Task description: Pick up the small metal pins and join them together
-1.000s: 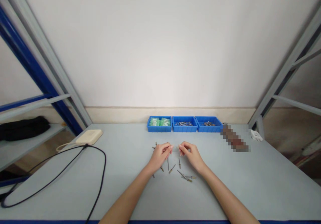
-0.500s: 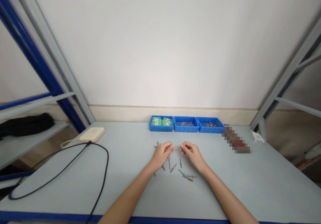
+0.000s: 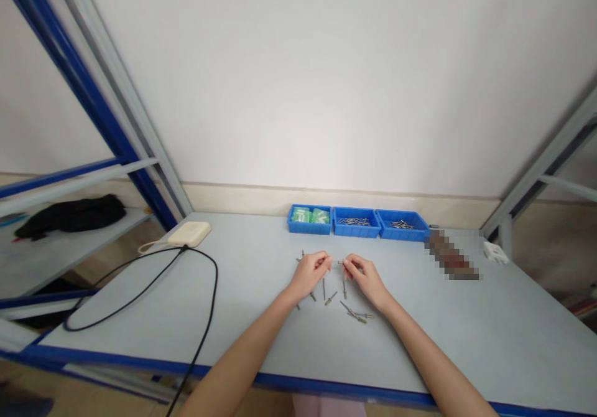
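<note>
View lower, right grip [image 3: 344, 264] pinching rivet [image 3: 340, 262]

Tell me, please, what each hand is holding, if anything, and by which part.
The right hand pinches what looks like a blind rivet, its brass-coloured end protruding, the gripped part hidden. Whether the left hand holds anything cannot be told.

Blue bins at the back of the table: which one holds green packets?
The left-hand blue bin, at the end nearer the white box; the other two hold loose metal pieces.
</note>
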`<move>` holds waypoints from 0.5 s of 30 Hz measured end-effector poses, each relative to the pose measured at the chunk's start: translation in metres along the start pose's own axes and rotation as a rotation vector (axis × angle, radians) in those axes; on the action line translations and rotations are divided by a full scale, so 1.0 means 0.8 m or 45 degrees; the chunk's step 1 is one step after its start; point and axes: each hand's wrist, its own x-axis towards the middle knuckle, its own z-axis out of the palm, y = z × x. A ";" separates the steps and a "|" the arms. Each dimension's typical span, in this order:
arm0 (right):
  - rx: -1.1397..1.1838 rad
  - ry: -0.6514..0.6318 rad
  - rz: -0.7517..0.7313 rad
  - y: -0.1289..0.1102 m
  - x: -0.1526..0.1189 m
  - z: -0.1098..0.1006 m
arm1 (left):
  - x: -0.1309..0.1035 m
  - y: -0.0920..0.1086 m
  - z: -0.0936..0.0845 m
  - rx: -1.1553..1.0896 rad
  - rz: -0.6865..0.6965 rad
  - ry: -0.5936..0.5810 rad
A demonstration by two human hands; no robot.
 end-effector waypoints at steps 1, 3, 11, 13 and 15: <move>0.021 0.015 0.011 0.001 0.001 0.001 | 0.000 0.000 0.000 -0.008 -0.008 0.007; 0.044 0.037 0.033 0.002 0.001 0.001 | 0.000 0.001 0.000 -0.013 -0.007 0.023; 0.039 0.004 -0.004 -0.002 0.003 -0.009 | 0.003 -0.001 -0.005 -0.009 0.009 0.094; 0.050 0.081 -0.011 0.002 0.014 -0.022 | 0.004 -0.004 -0.008 -0.040 -0.016 0.145; 0.016 0.194 -0.023 0.007 0.030 -0.046 | 0.007 -0.008 -0.011 -0.047 -0.038 0.178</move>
